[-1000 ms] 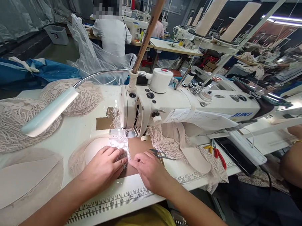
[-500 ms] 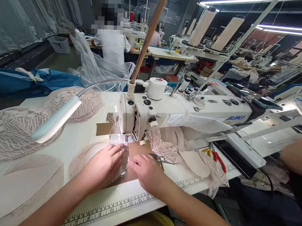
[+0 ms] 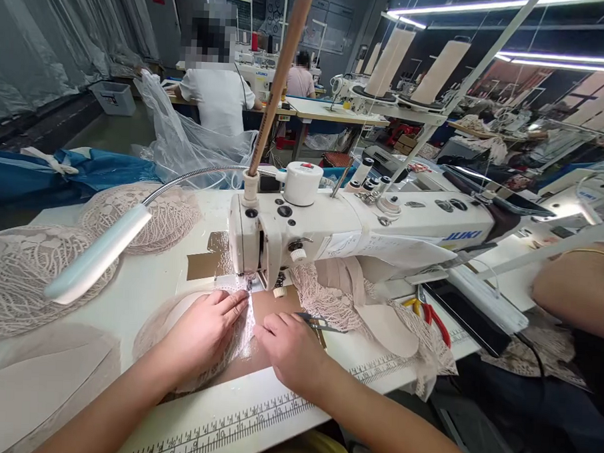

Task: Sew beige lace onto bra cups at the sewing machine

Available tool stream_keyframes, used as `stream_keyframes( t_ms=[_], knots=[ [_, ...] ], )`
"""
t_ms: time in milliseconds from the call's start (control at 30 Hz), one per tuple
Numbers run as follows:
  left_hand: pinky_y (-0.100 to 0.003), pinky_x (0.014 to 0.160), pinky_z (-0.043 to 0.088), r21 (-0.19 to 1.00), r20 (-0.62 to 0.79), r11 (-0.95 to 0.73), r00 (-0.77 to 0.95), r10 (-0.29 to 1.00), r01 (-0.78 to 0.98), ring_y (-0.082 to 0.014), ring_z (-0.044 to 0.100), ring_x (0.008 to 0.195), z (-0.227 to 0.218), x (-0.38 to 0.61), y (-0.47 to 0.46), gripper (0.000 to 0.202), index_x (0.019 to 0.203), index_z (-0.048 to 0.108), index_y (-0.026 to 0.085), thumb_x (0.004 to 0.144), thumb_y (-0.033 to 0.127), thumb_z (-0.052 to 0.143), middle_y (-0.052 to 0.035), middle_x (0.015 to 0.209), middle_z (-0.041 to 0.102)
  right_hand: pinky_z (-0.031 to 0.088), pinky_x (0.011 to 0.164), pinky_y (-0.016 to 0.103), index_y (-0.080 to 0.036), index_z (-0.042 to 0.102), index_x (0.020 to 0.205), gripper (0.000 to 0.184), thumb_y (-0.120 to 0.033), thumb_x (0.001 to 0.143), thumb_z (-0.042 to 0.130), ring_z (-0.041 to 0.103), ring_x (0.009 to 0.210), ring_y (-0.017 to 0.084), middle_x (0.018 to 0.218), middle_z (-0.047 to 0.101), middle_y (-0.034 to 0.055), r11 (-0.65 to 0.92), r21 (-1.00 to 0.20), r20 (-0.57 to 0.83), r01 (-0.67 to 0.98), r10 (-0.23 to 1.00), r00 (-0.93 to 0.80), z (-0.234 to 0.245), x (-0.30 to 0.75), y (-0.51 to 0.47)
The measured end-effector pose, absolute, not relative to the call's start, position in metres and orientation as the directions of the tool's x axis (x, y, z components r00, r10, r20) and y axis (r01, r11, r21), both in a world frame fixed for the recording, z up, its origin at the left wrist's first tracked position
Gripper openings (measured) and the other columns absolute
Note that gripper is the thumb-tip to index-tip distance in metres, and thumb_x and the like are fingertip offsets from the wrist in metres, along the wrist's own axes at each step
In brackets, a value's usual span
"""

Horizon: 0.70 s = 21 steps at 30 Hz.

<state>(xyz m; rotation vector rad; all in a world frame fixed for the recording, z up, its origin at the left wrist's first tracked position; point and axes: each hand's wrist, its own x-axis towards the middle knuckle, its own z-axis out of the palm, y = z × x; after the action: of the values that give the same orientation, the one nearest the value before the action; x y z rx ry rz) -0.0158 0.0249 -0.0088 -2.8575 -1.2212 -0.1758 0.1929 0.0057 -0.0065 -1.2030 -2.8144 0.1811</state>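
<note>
My left hand [image 3: 205, 329] lies with its fingers stretched over a pale pink lace cup piece [image 3: 150, 323], fingertips just in front of the sewing machine's presser foot [image 3: 250, 284]. My right hand [image 3: 291, 346] is closed, its curled fingertips at the right edge of the lace [image 3: 247, 327]; the exact grip is hidden. Behind its knuckles shows a dark metal tool [image 3: 322, 323], perhaps snips; I cannot tell whether the hand touches it. The white sewing machine [image 3: 306, 230] stands over the work, beside a brown plate [image 3: 273, 302].
Lace cups [image 3: 34, 275] lie to the left under a lamp [image 3: 98, 254]. More lace [image 3: 324, 294], red-handled pliers [image 3: 435, 319] and a black phone-like slab [image 3: 463, 320] are on the right. A ruler tape [image 3: 243, 424] runs along the front edge. Another person's arm [image 3: 574, 285] is at far right.
The view has shifted slightly. Lace now covers the shiny strip that showed between my hands, and its edge lies straighter toward the presser foot. Both hands keep nearly the same pose.
</note>
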Motion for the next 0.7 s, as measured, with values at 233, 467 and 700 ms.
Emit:
stream_keyframes(
  t_ms=[233, 467, 700],
  knots=[
    [-0.042, 0.086, 0.048, 0.080, 0.059, -0.679, 0.677, 0.734, 0.729, -0.0273, 0.053, 0.098, -0.007, -0.023, 0.042, 0.058, 0.130, 0.055, 0.008, 0.073, 0.001, 0.046, -0.0125, 0.128, 0.060, 0.036, 0.066, 0.031, -0.016, 0.060, 0.093, 0.020, -0.007, 0.079, 0.050, 0.052, 0.077, 0.018, 0.090, 0.060, 0.0058, 0.672, -0.130, -0.066, 0.729, 0.728, -0.683, 0.006, 0.186, 0.022],
    [-0.042, 0.080, 0.046, 0.081, 0.038, -0.680, 0.679, 0.733, 0.729, -0.0274, 0.054, 0.091, 0.001, -0.025, 0.060, 0.037, 0.106, 0.068, 0.012, 0.076, 0.004, 0.047, -0.0123, 0.110, 0.067, 0.040, 0.068, 0.031, -0.015, 0.061, 0.096, 0.022, -0.004, 0.081, 0.049, 0.056, 0.077, 0.019, 0.090, 0.064, 0.0072, 0.621, -0.153, -0.091, 0.769, 0.766, -0.637, 0.012, 0.175, 0.037],
    [-0.042, 0.080, 0.048, 0.090, 0.163, -0.732, 0.715, 0.680, 0.676, -0.0278, 0.057, 0.097, 0.001, -0.029, 0.063, 0.038, 0.110, 0.066, 0.016, 0.081, 0.004, 0.044, -0.0127, 0.110, 0.067, 0.042, 0.069, 0.034, -0.016, 0.059, 0.109, 0.031, -0.006, 0.080, 0.051, 0.058, 0.080, 0.022, 0.092, 0.064, 0.0079, 0.599, -0.126, -0.032, 0.791, 0.794, -0.607, 0.004, 0.174, 0.038]
  ],
)
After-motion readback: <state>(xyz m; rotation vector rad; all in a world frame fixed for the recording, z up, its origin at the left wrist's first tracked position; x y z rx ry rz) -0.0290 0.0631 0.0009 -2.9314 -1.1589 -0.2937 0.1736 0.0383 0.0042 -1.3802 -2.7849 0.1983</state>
